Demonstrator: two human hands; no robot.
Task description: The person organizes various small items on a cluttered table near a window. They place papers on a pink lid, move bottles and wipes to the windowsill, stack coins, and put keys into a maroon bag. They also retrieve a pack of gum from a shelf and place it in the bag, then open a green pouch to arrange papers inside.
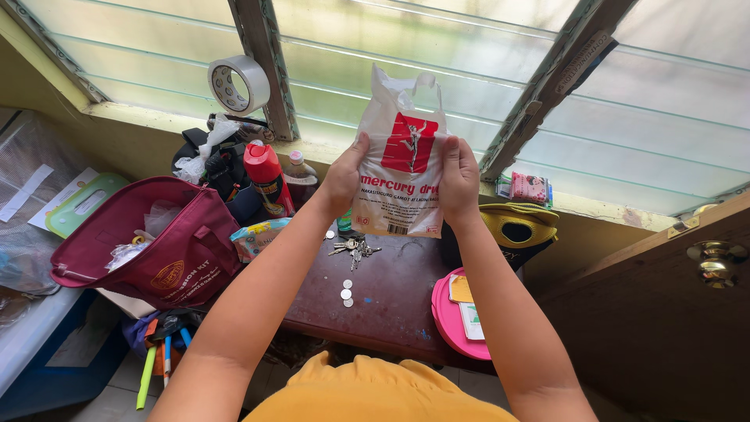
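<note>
Both hands hold a white plastic bag (400, 168) up in front of the louvred window (469, 70), above the far part of a dark red table (391, 289). The left hand (344, 176) grips the bag's left edge, fingers curled behind the plastic and thumb pressed on the front; the right hand (459, 178) clamps the right edge the same way, thumb forward and fingers wrapped round the back. The bag stands upright with its long axis running vertically: the loop handles and open mouth point up toward the glass, the flat bottom hem points down toward the table, and the printed face (a red panel with red and dark lettering below it) is turned toward the camera. It hangs clear of the tabletop, touching nothing but the two hands. Under it on the table lie a bunch of keys (353, 248) and, nearer the person, a few coins (346, 294). A pink round lid (453, 324) with cards on it rests at the table's right edge, and a yellow and black pouch (519, 225) sits just beyond it. To the left, a maroon tote bag (168, 246) gapes open beside a red spray can (266, 176), and a roll of tape (238, 84) hangs on the window frame.
</note>
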